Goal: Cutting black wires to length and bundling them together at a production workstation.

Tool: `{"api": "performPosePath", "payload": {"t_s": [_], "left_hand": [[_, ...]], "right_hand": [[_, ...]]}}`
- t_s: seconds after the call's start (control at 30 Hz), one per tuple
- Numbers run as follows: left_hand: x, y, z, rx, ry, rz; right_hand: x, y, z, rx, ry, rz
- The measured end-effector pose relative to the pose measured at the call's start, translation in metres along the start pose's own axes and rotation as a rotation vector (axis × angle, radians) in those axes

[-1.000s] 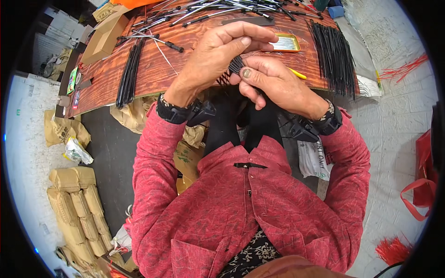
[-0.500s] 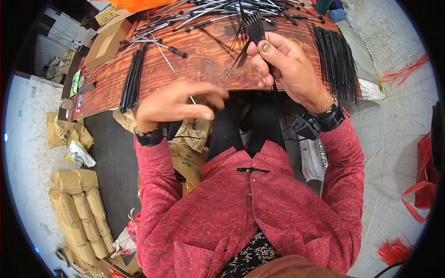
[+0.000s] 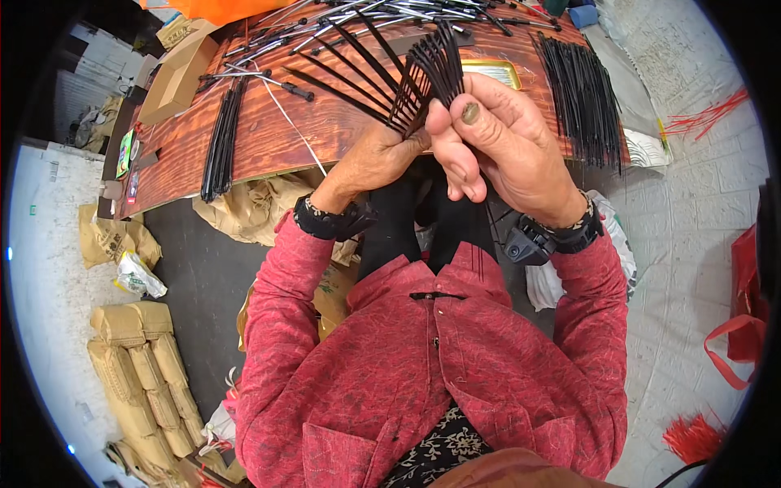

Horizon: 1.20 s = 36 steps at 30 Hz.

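In front of me, over the near edge of the wooden table (image 3: 268, 134), both hands are on a bunch of thin black rods (image 3: 435, 69). My right hand (image 3: 508, 138) pinches the packed side between thumb and fingers, the other fingers curled. From the left, my left hand (image 3: 370, 163) closes on the lower part of several rods that fan out to the upper left; its fingers are partly hidden behind them. A thick row of similar black rods (image 3: 578, 98) lies on the table's right side. A smaller black bundle (image 3: 222, 138) rests at the left.
Silver rods with black ends (image 3: 374, 24) are heaped across the table's far side. Behind my right hand lies a gold-rimmed rectangular piece (image 3: 492, 73). An open cardboard box (image 3: 175, 85) stands at the far left. Tan paper packages (image 3: 146, 374) line the floor at left.
My left hand has moved right and up to the bunch and now grips it. Several rods have spread into a fan toward the left. The right hand keeps its pinch.
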<state>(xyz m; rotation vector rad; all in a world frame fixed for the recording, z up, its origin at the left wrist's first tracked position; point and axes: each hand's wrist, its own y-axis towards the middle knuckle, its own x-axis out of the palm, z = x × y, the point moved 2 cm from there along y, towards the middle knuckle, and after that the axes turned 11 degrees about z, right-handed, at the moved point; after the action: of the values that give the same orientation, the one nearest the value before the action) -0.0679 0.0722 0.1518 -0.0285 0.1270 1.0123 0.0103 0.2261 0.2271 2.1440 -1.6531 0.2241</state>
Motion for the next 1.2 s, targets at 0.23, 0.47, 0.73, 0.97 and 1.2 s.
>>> {"api": "performPosePath", "payload": {"t_s": [0.23,0.47,0.73,0.97,1.2], "left_hand": [[-0.052,0.073,-0.046,0.329,0.591,-0.042],[-0.05,0.068,-0.096,0.736,0.641,-0.087],[-0.059,0.072,-0.111,0.822,0.807,-0.212],[-0.048,0.072,-0.095,0.729,0.788,-0.227],[-0.049,0.073,-0.095,0.719,0.853,-0.21]], "right_hand": [[-0.02,-0.009,0.081,-0.011,-0.217,0.107],[-0.044,-0.042,0.16,-0.059,-0.493,0.122],[-0.079,-0.021,0.106,-0.512,-1.362,0.097],[-0.142,-0.024,0.114,-0.48,-1.579,0.457],[-0.145,-0.025,0.101,-0.423,-1.582,0.536]]}}
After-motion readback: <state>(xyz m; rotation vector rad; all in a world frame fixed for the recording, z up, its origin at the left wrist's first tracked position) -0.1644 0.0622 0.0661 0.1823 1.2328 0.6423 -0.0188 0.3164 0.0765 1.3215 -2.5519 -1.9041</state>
